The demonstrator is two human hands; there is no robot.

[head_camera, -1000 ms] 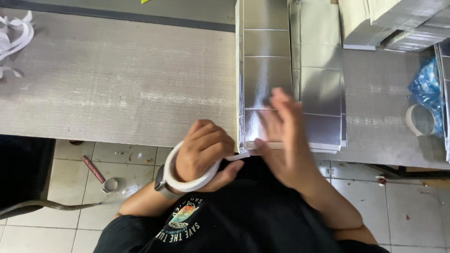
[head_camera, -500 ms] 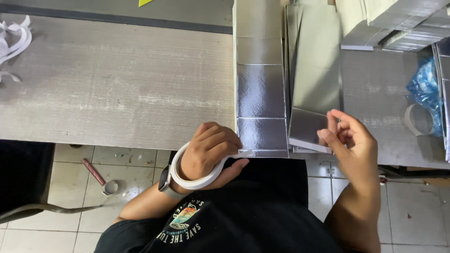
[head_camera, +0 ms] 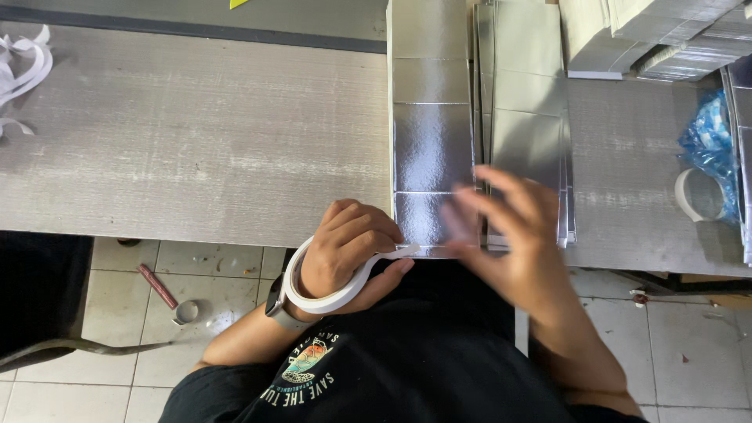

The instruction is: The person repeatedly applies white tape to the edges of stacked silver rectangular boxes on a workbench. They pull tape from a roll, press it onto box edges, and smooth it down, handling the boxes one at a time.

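**Ana:** What is the left hand doing?

**Ben:** It has a white roll of tape around it, like a big bracelet. The fingers are curled in, and the thumb and fingers pinch the loose end of the tape. That end sticks out to the right of the hand and touches the near edge of a shiny silver sheet.

**Ana:** Where is the shiny sheet from there?

**Ben:** It starts right beside the pinching fingers and runs away from the person across the grey table. It has fold lines across it.

**Ana:** And the right hand?

**Ben:** It is open, with the fingers spread wide. It looks blurry. It holds nothing. It is over the near end of a second pile of silver sheets, just right of the first sheet. I cannot tell if it touches the pile.

**Ana:** What else is around?

**Ben:** Far to the right of the right hand there is a blue plastic bag and another white tape ring beside it. Up past the hand, in the corner, are more stacked silver boards. Far left of the left hand, white paper strips lie at the table corner. Below the left hand, down on the tiled floor, are a small metal ring and a reddish stick.
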